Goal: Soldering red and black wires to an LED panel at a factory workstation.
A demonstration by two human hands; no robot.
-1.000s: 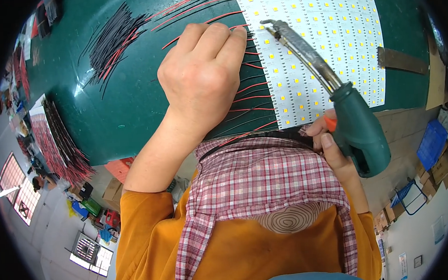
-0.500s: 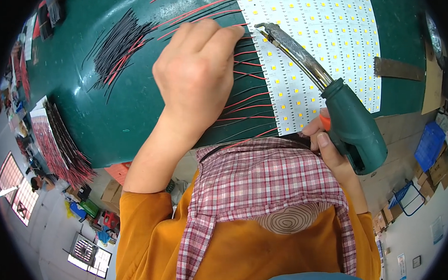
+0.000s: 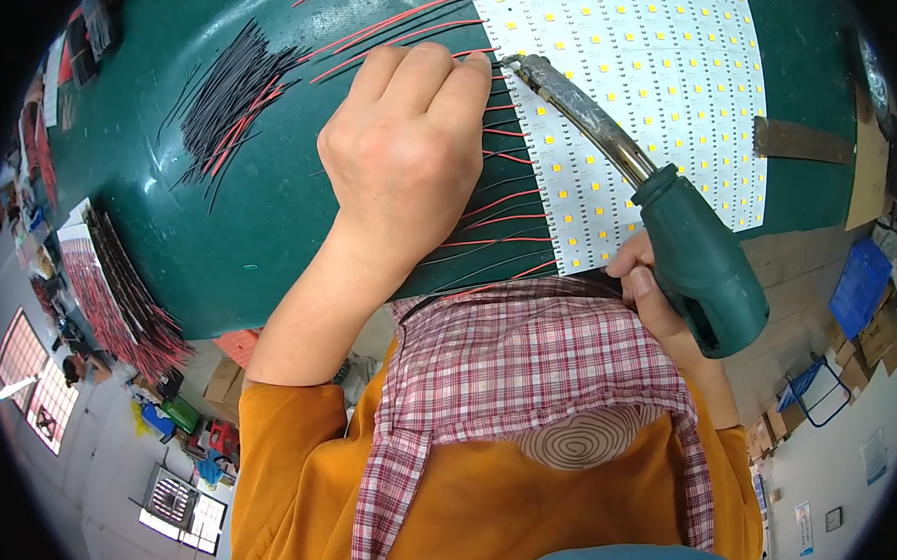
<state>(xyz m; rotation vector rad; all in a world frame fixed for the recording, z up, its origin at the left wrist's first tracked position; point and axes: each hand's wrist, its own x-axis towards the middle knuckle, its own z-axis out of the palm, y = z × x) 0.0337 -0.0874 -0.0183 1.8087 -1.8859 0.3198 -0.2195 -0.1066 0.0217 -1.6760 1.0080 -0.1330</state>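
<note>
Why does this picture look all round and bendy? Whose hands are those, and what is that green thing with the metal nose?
A small camera on a person's head looks down at their own hands. Its lens is very wide, so straight edges bend.

The left hand presses down on thin red and black wires where they meet a white board dotted with tiny yellow squares. The right hand holds a green soldering iron; its metal tip rests at the board's left edge, by the left fingertips.

Everything lies on a green table. A loose pile of wires lies farther back. The orange shirt and checked cloth below are the person's own clothes.
</note>
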